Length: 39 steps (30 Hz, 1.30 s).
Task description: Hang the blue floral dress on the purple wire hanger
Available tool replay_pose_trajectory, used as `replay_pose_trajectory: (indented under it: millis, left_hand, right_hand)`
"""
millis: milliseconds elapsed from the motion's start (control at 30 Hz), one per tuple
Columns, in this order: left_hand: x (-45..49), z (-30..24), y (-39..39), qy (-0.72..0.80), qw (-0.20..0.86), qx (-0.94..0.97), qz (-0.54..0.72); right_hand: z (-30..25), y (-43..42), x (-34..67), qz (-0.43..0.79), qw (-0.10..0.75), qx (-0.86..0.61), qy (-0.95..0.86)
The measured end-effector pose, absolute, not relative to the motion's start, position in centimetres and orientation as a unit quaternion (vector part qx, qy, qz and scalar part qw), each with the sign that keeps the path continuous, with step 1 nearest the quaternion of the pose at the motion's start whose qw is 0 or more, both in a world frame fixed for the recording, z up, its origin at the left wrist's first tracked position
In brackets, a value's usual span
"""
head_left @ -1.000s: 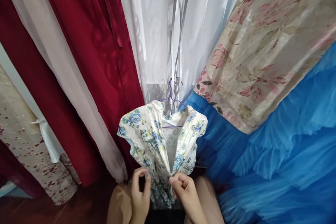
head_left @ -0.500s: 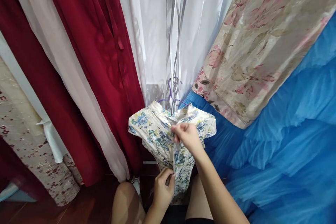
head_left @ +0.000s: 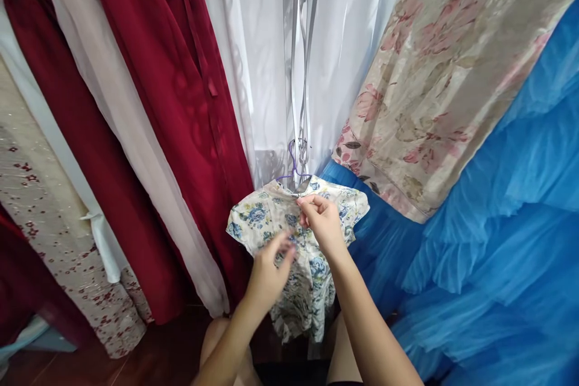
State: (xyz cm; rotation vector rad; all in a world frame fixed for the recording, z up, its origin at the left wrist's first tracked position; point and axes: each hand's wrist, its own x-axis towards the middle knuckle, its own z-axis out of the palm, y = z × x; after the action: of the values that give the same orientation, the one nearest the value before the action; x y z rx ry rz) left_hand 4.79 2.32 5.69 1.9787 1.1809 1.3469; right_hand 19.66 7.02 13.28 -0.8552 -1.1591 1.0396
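A small floral dress (head_left: 265, 220) hangs on a purple hanger (head_left: 293, 161) low among long garments, between a red gown (head_left: 181, 102) and blue tulle (head_left: 497, 241), in front of white sheer fabric (head_left: 257, 60); the right hand (head_left: 322, 226) pinches its neckline just under the hook. The left hand (head_left: 266, 274) lies on the dress front just below, fingers bunched but blurred; whether they grip cloth cannot be told

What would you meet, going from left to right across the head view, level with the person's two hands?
red-flecked beige fabric → dark red fabric → pale pink sheer panel → crimson gown → small blue-flowered dress → left hand → right hand → blue tulle
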Motion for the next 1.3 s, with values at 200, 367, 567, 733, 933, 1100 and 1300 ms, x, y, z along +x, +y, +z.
replay_pose_trajectory:
  millis: [200,367,567,733,933,1100,1300]
  left_hand:
    - [7.1,14.6,7.9,0.389,0.092,0.771,0.496]
    - [4.7,15.2,10.0,0.413,0.043,0.691,0.592]
    - [-4.9,11.3,14.2,0.441,0.3,0.235,0.813]
    - [-3.5,3.5,12.9,0.47,0.5,0.101,0.721]
    - [5.1,-2.0,7.4,0.407,0.64,0.134,0.638]
    - [11.3,0.3,4.3,0.338,0.688,0.399,0.503]
    - [10.9,0.6,3.9,0.398,0.521,0.611,0.444]
  right_hand:
    - [12.3,7.9,20.0,0.401,0.635,-0.387,-0.535]
    - [7.4,9.9,20.6,0.354,0.603,-0.487,-0.524]
    - [1.7,7.6,19.9,0.426,0.578,-0.474,-0.51]
    - [-1.5,6.0,20.5,0.475,0.605,-0.462,-0.443]
    - [-6.1,3.5,25.6,0.457,0.549,-0.499,-0.491]
    - [-4.7,1.3,25.4,0.496,0.438,-0.47,-0.584]
    - [-1.0,0.7,25.5,0.569,0.411,-0.446,-0.555]
